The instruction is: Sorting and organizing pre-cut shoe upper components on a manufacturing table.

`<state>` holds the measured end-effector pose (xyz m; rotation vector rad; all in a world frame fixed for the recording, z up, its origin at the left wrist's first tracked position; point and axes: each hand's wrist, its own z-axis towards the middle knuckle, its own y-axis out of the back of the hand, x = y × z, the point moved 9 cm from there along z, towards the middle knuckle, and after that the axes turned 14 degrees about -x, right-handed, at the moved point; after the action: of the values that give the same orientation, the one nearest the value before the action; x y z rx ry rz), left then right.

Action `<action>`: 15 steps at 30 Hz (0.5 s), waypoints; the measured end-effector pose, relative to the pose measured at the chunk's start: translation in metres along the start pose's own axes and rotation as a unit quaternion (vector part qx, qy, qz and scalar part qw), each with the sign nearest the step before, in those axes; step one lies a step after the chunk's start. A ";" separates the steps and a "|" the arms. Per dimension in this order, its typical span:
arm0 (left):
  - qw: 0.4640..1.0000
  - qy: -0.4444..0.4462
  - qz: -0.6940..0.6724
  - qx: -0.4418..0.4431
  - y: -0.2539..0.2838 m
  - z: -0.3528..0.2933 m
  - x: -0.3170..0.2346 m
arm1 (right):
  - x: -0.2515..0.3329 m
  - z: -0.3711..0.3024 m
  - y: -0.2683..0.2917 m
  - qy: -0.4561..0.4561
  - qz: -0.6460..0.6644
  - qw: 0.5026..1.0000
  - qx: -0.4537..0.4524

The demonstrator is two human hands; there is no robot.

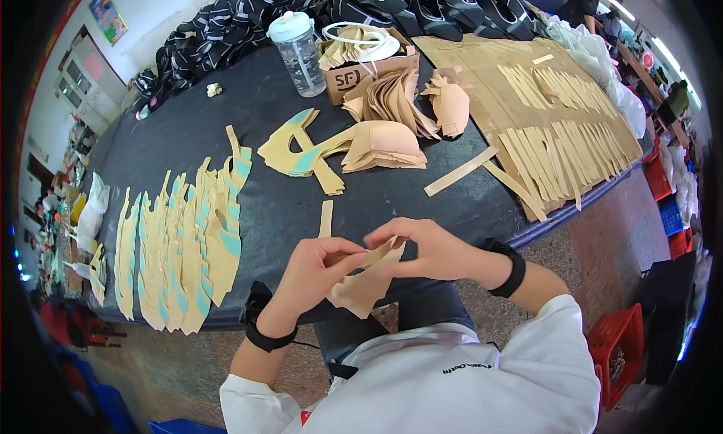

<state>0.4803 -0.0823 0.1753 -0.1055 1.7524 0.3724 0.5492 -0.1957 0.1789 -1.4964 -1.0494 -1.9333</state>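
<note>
Hands | left hand, right hand pinching tan cutout between them

**White sleeves, black wristbands**

The person wears a white long-sleeved top, its sleeves pushed up above bare forearms. A black band circles the wrist behind the left hand, another behind the right hand. Dark trousers show below.

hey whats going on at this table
A person seated at a dark table holds one tan cut piece in both hands, the left hand and right hand pinching its upper edge. A row of tan and teal pieces lies fanned out to the left, a stack of shaped tan pieces sits ahead, and thin tan strips cover a cardboard sheet to the right.
</note>
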 end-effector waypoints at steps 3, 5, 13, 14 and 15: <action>0.998 0.046 -0.009 0.038 -0.003 -0.003 0.009 | 0.010 0.004 -0.004 0.089 -0.063 0.994 -0.006; 0.994 0.077 -0.048 0.058 -0.006 -0.004 0.011 | 0.034 0.000 -0.008 0.228 -0.121 0.965 -0.050; 0.986 0.146 -0.010 0.082 0.015 0.018 0.051 | 0.039 -0.017 -0.014 0.359 -0.205 0.906 -0.090; 0.992 0.108 0.028 0.057 0.018 0.023 0.045 | 0.030 -0.021 -0.013 0.358 -0.206 0.906 -0.091; 0.986 0.106 0.122 0.050 0.018 0.028 0.041 | 0.012 -0.022 -0.016 0.327 -0.233 0.913 -0.070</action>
<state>0.4931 -0.0516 0.1338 0.1473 1.9980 0.4632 0.5209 -0.2028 0.1830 -0.5647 -1.0091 -2.6162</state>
